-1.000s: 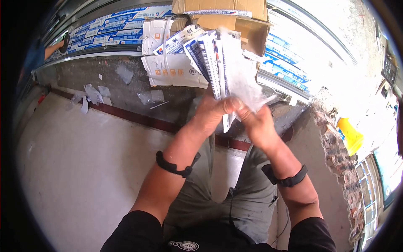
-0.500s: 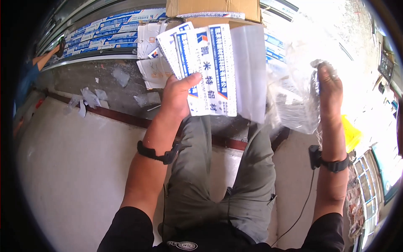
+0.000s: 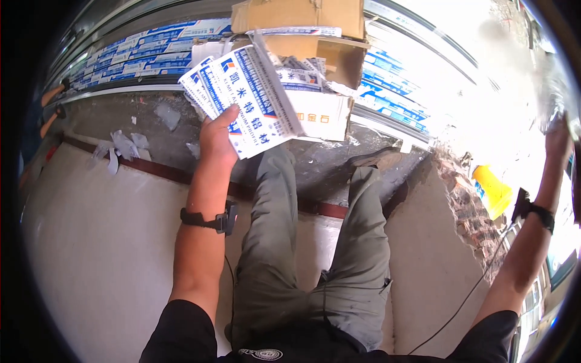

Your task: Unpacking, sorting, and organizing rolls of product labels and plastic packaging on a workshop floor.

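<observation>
Swinging farther out to three o'clock, the right hand (image 3: 558,140) lifts the clear plastic wrap (image 3: 548,91), its grip lost in glare. Left hand (image 3: 218,140) clamps the white-and-blue printed packs (image 3: 245,97) at twelve o'clock, above the knees. Best keep that stack squared and thumb pressed.
</observation>
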